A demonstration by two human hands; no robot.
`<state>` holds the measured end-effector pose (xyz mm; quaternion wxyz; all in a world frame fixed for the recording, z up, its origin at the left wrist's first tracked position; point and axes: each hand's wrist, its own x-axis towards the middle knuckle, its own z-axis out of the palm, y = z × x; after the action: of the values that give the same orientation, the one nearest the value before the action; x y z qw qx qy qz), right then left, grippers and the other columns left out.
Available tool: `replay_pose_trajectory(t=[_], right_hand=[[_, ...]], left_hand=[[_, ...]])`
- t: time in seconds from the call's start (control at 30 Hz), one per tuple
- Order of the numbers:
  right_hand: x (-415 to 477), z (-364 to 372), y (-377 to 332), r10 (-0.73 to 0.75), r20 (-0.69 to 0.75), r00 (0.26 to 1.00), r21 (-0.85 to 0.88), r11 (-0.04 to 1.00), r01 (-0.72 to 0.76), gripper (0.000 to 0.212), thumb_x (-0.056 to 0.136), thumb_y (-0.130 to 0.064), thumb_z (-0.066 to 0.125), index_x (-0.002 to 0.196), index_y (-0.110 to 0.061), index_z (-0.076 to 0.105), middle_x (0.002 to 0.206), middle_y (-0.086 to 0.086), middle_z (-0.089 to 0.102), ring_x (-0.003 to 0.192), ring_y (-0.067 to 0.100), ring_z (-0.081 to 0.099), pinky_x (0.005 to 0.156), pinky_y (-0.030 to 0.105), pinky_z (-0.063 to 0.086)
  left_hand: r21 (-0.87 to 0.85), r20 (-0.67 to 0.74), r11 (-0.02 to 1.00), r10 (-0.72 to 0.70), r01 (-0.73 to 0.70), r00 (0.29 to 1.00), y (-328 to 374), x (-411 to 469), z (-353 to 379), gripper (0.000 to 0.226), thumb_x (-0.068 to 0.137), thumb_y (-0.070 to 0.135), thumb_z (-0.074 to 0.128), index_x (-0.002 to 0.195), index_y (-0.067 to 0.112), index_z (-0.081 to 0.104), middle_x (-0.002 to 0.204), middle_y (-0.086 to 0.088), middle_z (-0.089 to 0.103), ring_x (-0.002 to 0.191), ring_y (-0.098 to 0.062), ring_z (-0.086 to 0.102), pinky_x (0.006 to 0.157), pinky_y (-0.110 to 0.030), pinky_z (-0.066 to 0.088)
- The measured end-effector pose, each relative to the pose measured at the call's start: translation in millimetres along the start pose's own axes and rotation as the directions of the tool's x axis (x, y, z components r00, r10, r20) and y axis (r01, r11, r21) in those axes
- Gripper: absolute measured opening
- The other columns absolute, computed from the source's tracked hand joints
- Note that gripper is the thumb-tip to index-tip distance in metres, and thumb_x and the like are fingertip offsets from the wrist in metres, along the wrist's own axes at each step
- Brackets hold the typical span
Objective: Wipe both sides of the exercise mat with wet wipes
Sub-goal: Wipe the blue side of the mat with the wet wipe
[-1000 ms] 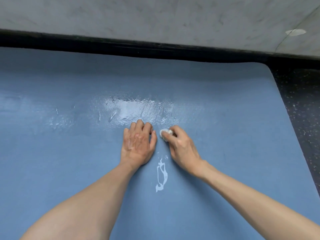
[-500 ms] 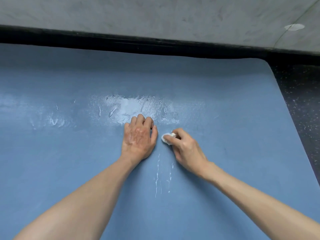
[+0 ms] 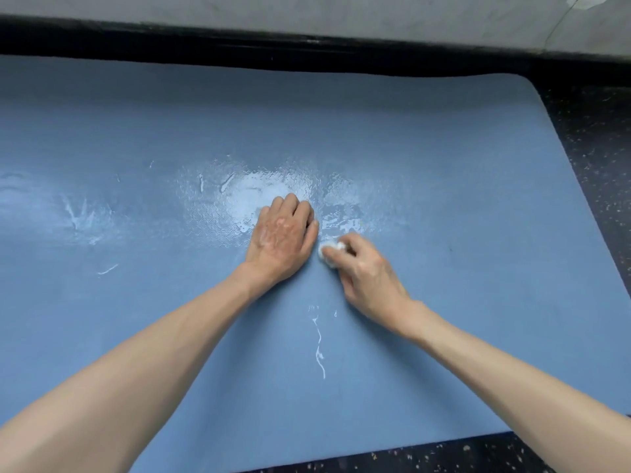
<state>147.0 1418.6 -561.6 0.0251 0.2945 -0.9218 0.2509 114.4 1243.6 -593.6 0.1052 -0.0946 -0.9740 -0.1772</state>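
A blue exercise mat (image 3: 444, 186) lies flat on the floor and fills most of the view. My left hand (image 3: 281, 238) rests palm down on the mat's middle, fingers together, holding nothing. Just to its right, my right hand (image 3: 367, 273) pinches a small balled-up white wet wipe (image 3: 330, 251) against the mat. A shiny wet patch (image 3: 263, 192) spreads beyond my left fingertips. A thin streak of moisture (image 3: 319, 346) runs toward me between my forearms.
Dark speckled floor (image 3: 594, 172) borders the mat on the right and at the near right corner. A black baseboard strip (image 3: 307, 52) and a grey marbled wall (image 3: 307, 11) run along the far edge. Faint wet smears (image 3: 78, 213) mark the mat's left part.
My right hand with the wipe has slid slightly toward me and closer to my left hand. The near streak has thinned. The view now takes in the mat's near edge.
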Motion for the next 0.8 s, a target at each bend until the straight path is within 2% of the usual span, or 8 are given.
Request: replay_pose_trajectory(t=[0.2,0.27,0.4,0.47,0.57,0.67,0.73,0.8], right_hand=[[-69.1,-8.9,-23.6,-0.276,0.292,0.916,0.143,0.959,0.244,0.023,0.091,0.0,0.052,0.11,-0.013,0.057,0.087,0.005,0.042,0.07,0.019,0.035,0.054,0.033,0.041],[-45.0,-13.1,-7.5,-0.23,0.261,0.937,0.109,0.972,0.209,0.025,0.091,-0.005,0.048,0.112,-0.017,0.056,0.086,0.007,0.044,0.067,0.02,0.038,0.053,0.031,0.041],[-9.5,-10.9,9.0,0.046,0.03,0.999,-0.03,0.999,-0.045,0.022,0.088,-0.004,0.047,0.101,-0.008,0.064,0.086,0.012,0.048,0.065,0.03,0.047,0.052,0.041,0.048],[-28.0,-3.1,-9.2,0.017,0.039,0.999,-0.025,1.0,-0.016,0.02,0.087,0.001,0.05,0.099,-0.003,0.065,0.084,0.013,0.047,0.066,0.028,0.045,0.054,0.039,0.046],[-80.6,-0.2,-42.4,-0.142,0.182,0.973,0.064,0.989,0.133,0.022,0.087,0.003,0.055,0.105,-0.003,0.063,0.086,0.009,0.046,0.07,0.021,0.038,0.053,0.033,0.04],[-99.3,-7.3,-45.2,-0.223,0.312,0.924,0.135,0.973,0.189,0.021,0.093,-0.004,0.053,0.111,-0.013,0.058,0.092,0.005,0.044,0.074,0.017,0.038,0.052,0.032,0.042],[-77.9,-9.8,-31.5,-0.203,0.304,0.931,0.133,0.977,0.169,0.023,0.092,-0.004,0.053,0.111,-0.016,0.059,0.092,0.006,0.045,0.075,0.019,0.04,0.054,0.033,0.044],[-49.1,-10.7,-17.6,-0.131,0.221,0.967,0.061,0.991,0.121,0.025,0.088,0.0,0.052,0.107,-0.012,0.062,0.088,0.009,0.047,0.072,0.022,0.041,0.055,0.035,0.046]], left_hand=[[0.011,0.007,0.997,0.081,-0.081,0.997,-2.6,-5.5,-0.1,0.026,0.093,0.031,0.038,0.089,0.012,0.054,0.089,-0.01,0.052,0.078,-0.03,0.047,0.067,-0.041,0.039],[0.03,0.007,0.997,0.076,-0.076,0.997,-2.7,-5.7,0.9,0.025,0.093,0.031,0.039,0.089,0.012,0.054,0.09,-0.01,0.052,0.08,-0.03,0.048,0.068,-0.041,0.038],[0.053,0.012,0.996,0.074,-0.075,0.997,-2.8,-5.3,1.0,0.025,0.093,0.031,0.039,0.09,0.011,0.054,0.091,-0.012,0.053,0.08,-0.031,0.048,0.067,-0.041,0.037],[0.055,0.015,0.995,0.079,-0.08,0.997,-1.9,-4.9,-0.7,0.025,0.093,0.031,0.038,0.089,0.011,0.054,0.091,-0.012,0.053,0.08,-0.032,0.048,0.067,-0.041,0.037],[0.032,0.006,0.995,0.099,-0.099,0.995,0.3,-4.9,-3.7,0.024,0.094,0.028,0.039,0.091,0.01,0.054,0.093,-0.011,0.053,0.083,-0.031,0.047,0.069,-0.044,0.04],[-0.013,0.084,0.983,0.186,-0.185,0.979,-1.9,-5.0,-1.8,0.035,0.095,0.032,0.038,0.116,0.01,0.056,0.125,-0.011,0.053,0.112,-0.03,0.048,0.097,-0.044,0.038],[0.005,0.213,0.979,0.198,-0.204,0.957,-4.5,-4.3,-2.7,0.058,0.097,0.043,0.027,0.143,0.011,0.043,0.153,-0.008,0.037,0.139,-0.027,0.033,0.114,-0.04,0.018],[0.039,0.313,0.978,0.181,-0.203,0.932,-4.6,-3.4,-3.9,0.07,0.095,0.05,0.012,0.154,0.014,0.025,0.163,-0.003,0.018,0.149,-0.023,0.016,0.119,-0.037,0.004]])
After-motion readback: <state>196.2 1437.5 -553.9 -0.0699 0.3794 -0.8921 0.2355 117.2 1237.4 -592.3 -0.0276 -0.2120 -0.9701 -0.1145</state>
